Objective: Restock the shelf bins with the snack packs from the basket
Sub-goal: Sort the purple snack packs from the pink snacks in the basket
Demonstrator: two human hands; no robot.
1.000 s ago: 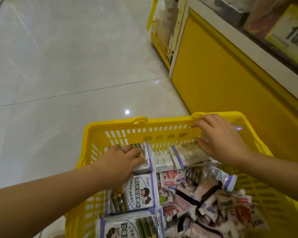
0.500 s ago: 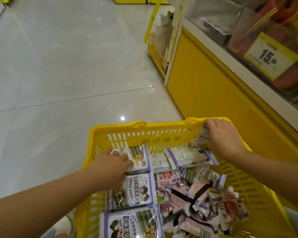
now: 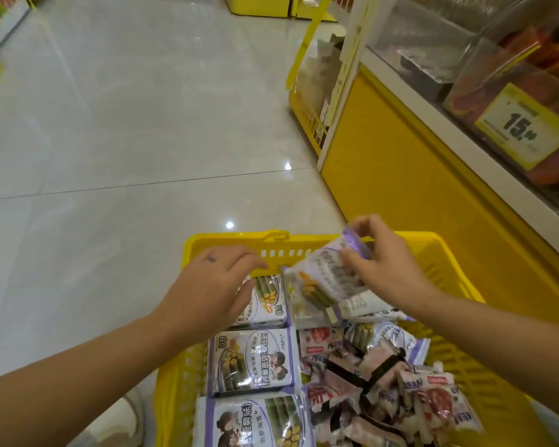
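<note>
A yellow plastic basket (image 3: 439, 253) sits low in front of me, full of snack packs. My right hand (image 3: 381, 262) grips a white and purple snack pack (image 3: 323, 279) and holds it tilted above the basket's far end. My left hand (image 3: 213, 285) reaches over the far left corner with fingers spread, resting on another white and purple pack (image 3: 268, 301). Two more such packs (image 3: 252, 359) lie flat along the left side. Several small pink and white packs (image 3: 368, 382) fill the right side.
A yellow shelf unit (image 3: 400, 162) stands to the right, with clear bins (image 3: 433, 50) and a yellow price tag (image 3: 523, 124) on top. A yellow wire rack (image 3: 307, 114) with goods stands beyond it. Pale tiled floor (image 3: 126, 124) stretches to the left.
My right hand has lifted a white and purple pack up out of the basket. My left hand has shifted toward the basket's far rim. The view has tilted up.
</note>
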